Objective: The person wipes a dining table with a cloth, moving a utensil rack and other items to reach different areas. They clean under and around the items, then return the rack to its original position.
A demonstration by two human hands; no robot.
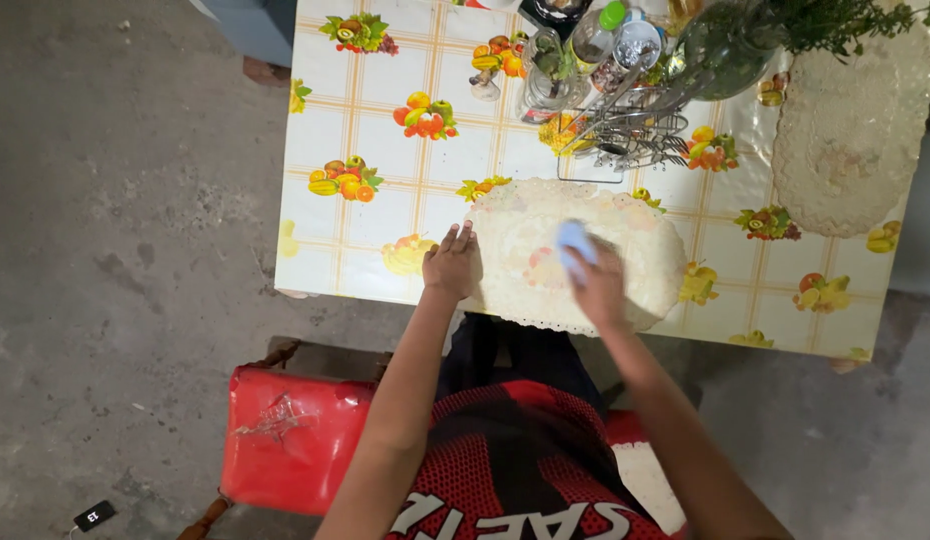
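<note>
From the head camera, the left hand (453, 265) lies flat with fingers spread and empty on the near-left edge of the cream oval lace placemat (635, 265), while the right hand (597, 282) has its fingers closed around a small pale-blue cloth pad (575, 240) pressed onto the mat's middle. This looks like wiping under way, and carrying on calls for the left hand to hold the mat down. The bench (355, 255) wears a glossy fruit-printed cloth; a clear green-capped bottle (597, 35) stands by the wire rack (625, 135).
</note>
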